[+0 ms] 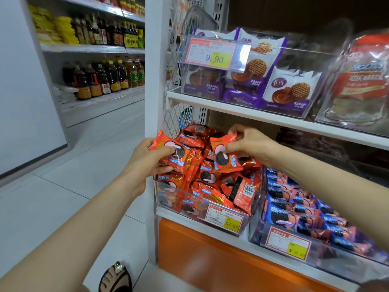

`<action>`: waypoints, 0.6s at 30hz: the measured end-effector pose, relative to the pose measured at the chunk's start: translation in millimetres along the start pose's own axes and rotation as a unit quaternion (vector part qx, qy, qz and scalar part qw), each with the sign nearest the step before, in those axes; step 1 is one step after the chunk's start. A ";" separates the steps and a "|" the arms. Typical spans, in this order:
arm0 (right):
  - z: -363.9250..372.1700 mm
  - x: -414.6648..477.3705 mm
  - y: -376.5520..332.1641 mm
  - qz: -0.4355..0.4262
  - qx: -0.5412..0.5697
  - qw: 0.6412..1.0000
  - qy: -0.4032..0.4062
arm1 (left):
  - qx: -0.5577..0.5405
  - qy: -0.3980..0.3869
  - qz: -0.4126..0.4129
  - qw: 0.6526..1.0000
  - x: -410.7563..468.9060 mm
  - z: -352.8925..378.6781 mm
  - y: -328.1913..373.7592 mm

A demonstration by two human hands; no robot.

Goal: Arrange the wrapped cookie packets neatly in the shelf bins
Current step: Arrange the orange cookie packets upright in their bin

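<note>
1. Hands meet over a clear bin (168, 199) heaped with red packets (212, 184) on the lower shelf (179, 216) of a shop rack.
2. The left hand (147, 159) is closed on a small stack of red packets (179, 157), thumb pressed on the cookie picture of the top one, fingers curled beneath; the stack is held just above the bin's left edge.
3. The right hand (250, 144) pinches a single red packet (225, 154) by its upper corner, thumb across the front and fingers behind, so the packet stands nearly upright above the middle of the heap.
4. The packets in the bin lie jumbled, some face up, some on edge, one at the front right showing its barcode side.
5. A price tag (225, 218) reading 27.80 is clipped to the bin's front wall.
6. Just right of it, a second bin (261, 234) holds blue packets (305, 209) in overlapping rows, with its own yellow-and-red tag (288, 243); the right forearm crosses above that bin.
7. On the upper shelf (231, 110), a clear bin (315, 102) contains purple-and-white waffle cookie packets (290, 91) behind a tag (212, 53) marked 9.90.
8. Across the aisle at left, bottles (105, 76) of oil and sauce line distant shelves above a pale tiled floor (84, 165).
9. A sandalled foot (115, 277) shows at the bottom edge.
</note>
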State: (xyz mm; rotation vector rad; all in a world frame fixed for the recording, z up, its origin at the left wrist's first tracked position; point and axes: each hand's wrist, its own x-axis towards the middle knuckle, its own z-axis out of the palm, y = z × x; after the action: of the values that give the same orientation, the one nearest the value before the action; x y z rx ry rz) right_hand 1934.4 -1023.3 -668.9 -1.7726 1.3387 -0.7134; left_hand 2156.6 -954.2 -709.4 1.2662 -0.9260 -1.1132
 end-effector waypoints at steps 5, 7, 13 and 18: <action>2.5 3.1 -3.4 -0.016 -0.094 0.995 -0.029 | -0.002 0.015 0.017 1.000 0.3 -0.3 0.7; 4.0 1.7 -5.2 -0.024 -0.160 0.986 -0.045 | 0.001 0.024 0.027 0.999 0.1 -0.5 1.2; 22.7 5.2 -3.8 -0.030 -0.366 0.929 -0.054 | 0.010 0.032 0.038 0.999 -0.4 -2.9 2.8; 44.0 16.1 4.7 -0.026 -0.438 0.897 -0.053 | 0.026 0.031 0.048 0.998 -1.0 -3.9 2.5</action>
State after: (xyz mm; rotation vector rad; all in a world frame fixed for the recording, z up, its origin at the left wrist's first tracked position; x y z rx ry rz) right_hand 1972.2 -1028.2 -696.7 -2.4931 1.6799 0.0170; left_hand 2160.4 -952.4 -707.2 1.2783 -0.9651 -0.9756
